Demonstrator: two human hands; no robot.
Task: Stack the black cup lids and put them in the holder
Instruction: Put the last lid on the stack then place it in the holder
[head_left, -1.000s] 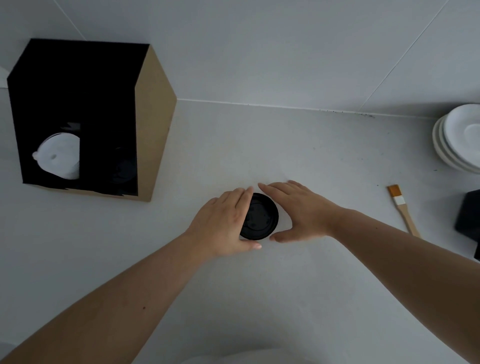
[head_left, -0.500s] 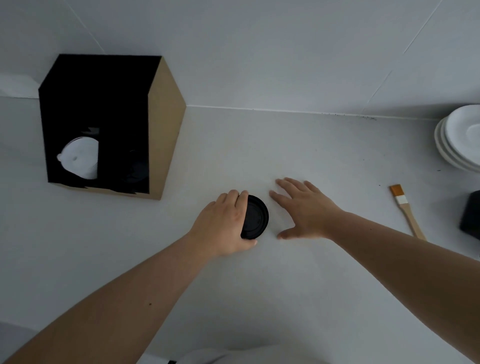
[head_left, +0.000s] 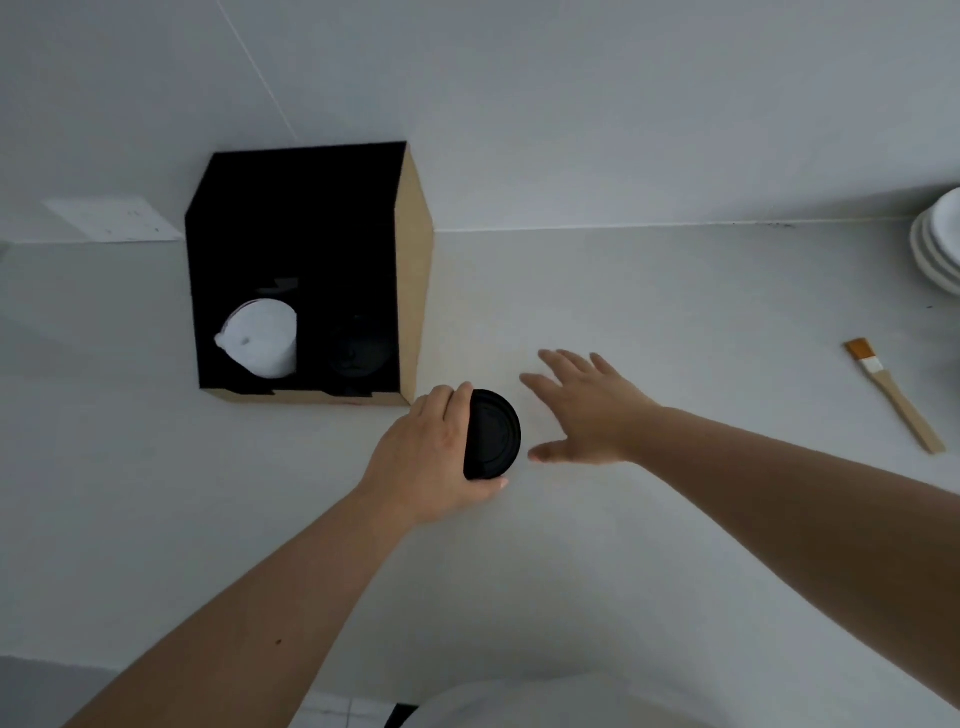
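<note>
Spanning the view, the bench (head_left: 675, 322) carries the holder (head_left: 311, 260) at its back edge. Left hand (head_left: 431, 457), fingers clamped, holds the stacked black lids (head_left: 493, 434) just before it; right hand (head_left: 587, 410) splayed, empty. Stacking looks finished; insertion remains.

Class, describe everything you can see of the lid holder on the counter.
The lid holder is a box, black in front and inside, with plain brown cardboard sides. It stands on the white counter against the wall. Its left compartment holds white lids, its right one black lids. Neither hand touches it.
</note>
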